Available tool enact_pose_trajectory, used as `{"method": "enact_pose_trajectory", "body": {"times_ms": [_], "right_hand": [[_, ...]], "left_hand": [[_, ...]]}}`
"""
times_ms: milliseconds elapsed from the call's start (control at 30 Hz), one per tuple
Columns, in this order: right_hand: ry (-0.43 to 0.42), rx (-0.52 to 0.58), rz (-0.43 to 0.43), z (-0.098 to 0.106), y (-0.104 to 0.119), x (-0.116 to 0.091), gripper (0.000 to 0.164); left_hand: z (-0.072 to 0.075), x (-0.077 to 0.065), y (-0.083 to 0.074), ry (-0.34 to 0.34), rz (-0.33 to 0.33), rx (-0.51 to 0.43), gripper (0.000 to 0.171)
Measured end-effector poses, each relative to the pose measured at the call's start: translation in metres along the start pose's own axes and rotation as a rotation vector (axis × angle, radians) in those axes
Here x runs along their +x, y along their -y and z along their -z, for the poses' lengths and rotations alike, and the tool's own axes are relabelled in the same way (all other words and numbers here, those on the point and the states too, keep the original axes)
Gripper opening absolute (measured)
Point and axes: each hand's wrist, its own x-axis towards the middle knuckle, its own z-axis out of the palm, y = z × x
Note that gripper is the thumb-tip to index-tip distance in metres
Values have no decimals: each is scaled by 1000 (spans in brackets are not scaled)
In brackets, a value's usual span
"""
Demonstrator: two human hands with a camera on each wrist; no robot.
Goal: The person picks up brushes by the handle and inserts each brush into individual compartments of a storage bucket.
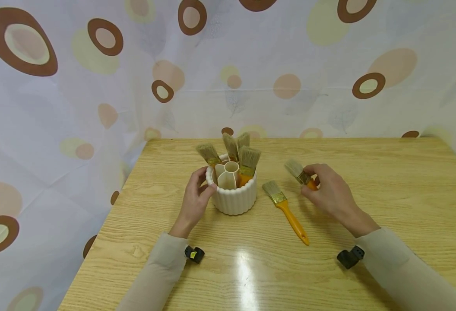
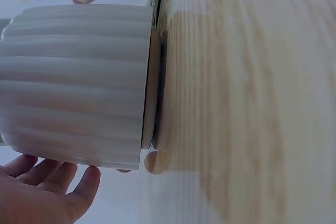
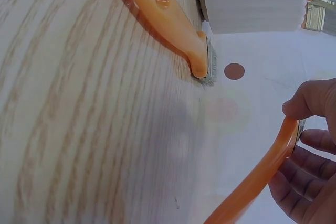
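A white ribbed brush holder (image 1: 233, 201) with inner dividers stands on the table, several paintbrushes (image 1: 248, 160) upright in it, bristles up. My left hand (image 1: 194, 196) holds the holder's left side, thumb near the rim at the front; in the left wrist view its fingertips (image 2: 90, 177) touch the ribbed wall. To the right, my right hand (image 1: 330, 190) pinches a paintbrush (image 1: 299, 172) with an orange handle just below the metal band, bristles pointing up and left. That brush's handle (image 3: 257, 179) slants down in the right wrist view. Between holder and right hand lies another orange-handled paintbrush (image 1: 286, 211).
The light wooden table (image 1: 166, 280) reaches back to a white curtain (image 1: 251, 108) printed with brown and beige ovals. More of this curtain hangs along the left side of the table.
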Motion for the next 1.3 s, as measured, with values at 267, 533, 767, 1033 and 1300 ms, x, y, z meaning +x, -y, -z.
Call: {"method": "enact_pose_trajectory", "body": {"times_ms": [267,533,767,1033,1300], "right_hand": [[-37,1,26,0,2,-2,41],[-70,16,47,3,6,-3,40],[-105,32,59,4,10,-4,39],[-149,51,92,4,12,-4,39],[-182,61,113,4,15,-3,38]], "left_hand": [[1,0,0,9,13,-3,50],[0,-1,1,6,-3,-5,51],[1,0,1,4,-2,-8,53],[2,0,1,5,8,-12,55],[1,0,2,3,15,-15,57]]}}
